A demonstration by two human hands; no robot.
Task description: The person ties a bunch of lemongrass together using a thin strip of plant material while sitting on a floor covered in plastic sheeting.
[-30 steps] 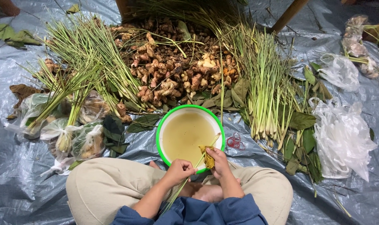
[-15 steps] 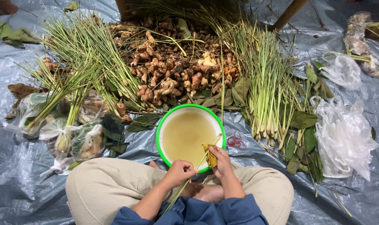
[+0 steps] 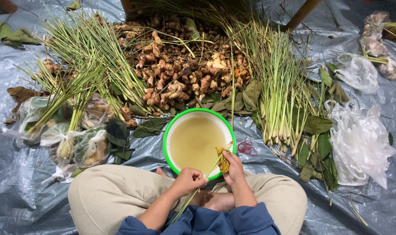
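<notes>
Clear plastic bags (image 3: 359, 143) right; left hand (image 3: 190, 179) fingers grip stalk (image 3: 202, 180), right hand (image 3: 233, 167) fingers pinch yellow cloth (image 3: 223, 159).

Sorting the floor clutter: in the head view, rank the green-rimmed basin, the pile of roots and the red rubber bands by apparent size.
1. pile of roots, the widest spread.
2. green-rimmed basin, clearly smaller.
3. red rubber bands, tiny beside the basin.

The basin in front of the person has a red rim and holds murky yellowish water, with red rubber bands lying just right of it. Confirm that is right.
One detail is wrong: the basin has a green rim, not a red one. The head view shows it. The rest stands: it holds murky yellowish water, and red rubber bands lie just right of it on the tarp.
</notes>
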